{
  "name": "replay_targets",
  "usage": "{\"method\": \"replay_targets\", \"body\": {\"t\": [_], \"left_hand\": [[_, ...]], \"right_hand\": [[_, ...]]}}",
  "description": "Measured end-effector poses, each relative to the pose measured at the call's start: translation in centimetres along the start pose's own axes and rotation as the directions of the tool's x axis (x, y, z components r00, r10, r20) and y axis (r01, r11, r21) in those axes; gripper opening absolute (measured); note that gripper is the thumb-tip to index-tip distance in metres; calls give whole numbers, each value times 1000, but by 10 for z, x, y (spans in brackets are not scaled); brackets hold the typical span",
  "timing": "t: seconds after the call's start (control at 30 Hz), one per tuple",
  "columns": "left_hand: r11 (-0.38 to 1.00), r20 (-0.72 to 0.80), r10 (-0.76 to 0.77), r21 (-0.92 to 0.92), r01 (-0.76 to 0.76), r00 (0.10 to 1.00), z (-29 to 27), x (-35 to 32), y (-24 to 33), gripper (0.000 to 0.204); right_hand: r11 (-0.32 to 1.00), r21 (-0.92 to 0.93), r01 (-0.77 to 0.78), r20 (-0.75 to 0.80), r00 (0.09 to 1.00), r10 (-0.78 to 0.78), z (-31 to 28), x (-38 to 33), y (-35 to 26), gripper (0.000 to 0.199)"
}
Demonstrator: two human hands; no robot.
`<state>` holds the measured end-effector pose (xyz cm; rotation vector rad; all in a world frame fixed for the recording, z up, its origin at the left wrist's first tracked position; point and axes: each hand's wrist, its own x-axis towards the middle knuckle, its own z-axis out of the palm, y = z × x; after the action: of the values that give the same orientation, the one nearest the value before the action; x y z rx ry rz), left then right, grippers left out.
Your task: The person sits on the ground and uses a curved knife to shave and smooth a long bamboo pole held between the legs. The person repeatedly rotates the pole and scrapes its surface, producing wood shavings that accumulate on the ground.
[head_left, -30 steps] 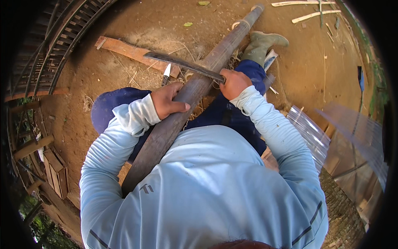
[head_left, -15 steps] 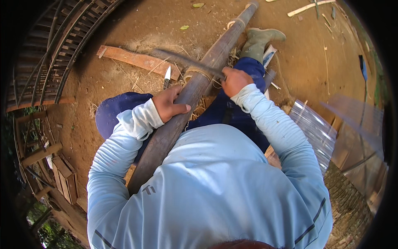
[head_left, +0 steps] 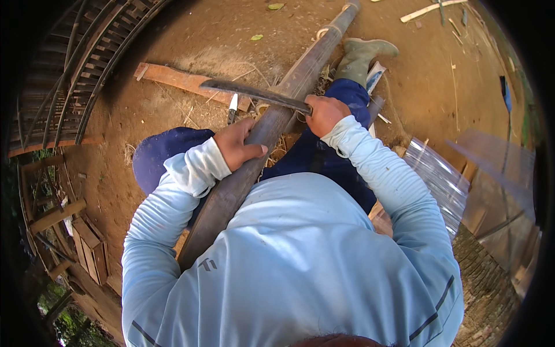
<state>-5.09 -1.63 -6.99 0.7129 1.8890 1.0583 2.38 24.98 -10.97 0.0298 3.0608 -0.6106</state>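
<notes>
A long, dark brown pole (head_left: 234, 179), with pale rings farther along it, runs from beside my body to the far right; it looks like bamboo. My left hand (head_left: 239, 144) is closed over its near part, thumb resting on top. In my right hand (head_left: 328, 114) is a machete (head_left: 260, 93), its handle mostly hidden by my fingers. The dark, slightly curved blade lies across the pole, just beyond my left hand, with its tip out to the left. A small knife (head_left: 232, 110) with a bright blade and black handle is on the ground beyond my left hand.
A reddish plank (head_left: 191, 84) lies on the ground past the small knife. My boot (head_left: 361, 61) is stretched out right of the pole. Clear corrugated sheets (head_left: 436, 182) are at the right. A slatted wooden structure (head_left: 87, 63) stands at the far left, and a long blue-ended tool (head_left: 506, 95) lies far right.
The machete has swung slightly nearer, its tip moving toward me and to the left. My right hand has shifted a little left; my left hand has stayed almost still on the pole.
</notes>
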Motion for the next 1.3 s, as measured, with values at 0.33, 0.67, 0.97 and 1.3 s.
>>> {"method": "replay_targets", "body": {"t": [0.33,0.67,0.97,1.3], "left_hand": [[997,26,-71,-24,71,997,4,-5,8,52],[970,53,40,-243,-26,998,1,3,-12,50],[974,101,-16,-225,39,995,-3,3,-9,52],[927,149,-51,-362,103,988,-10,3,-16,65]], "right_hand": [[999,17,29,41,999,-29,1,-11,-4,19],[1000,6,9,39,999,-9,2,-3,-6,20],[987,62,-150,-35,988,152,16,6,14,17],[993,108,-55,58,997,49,12,-16,-17,21]]}}
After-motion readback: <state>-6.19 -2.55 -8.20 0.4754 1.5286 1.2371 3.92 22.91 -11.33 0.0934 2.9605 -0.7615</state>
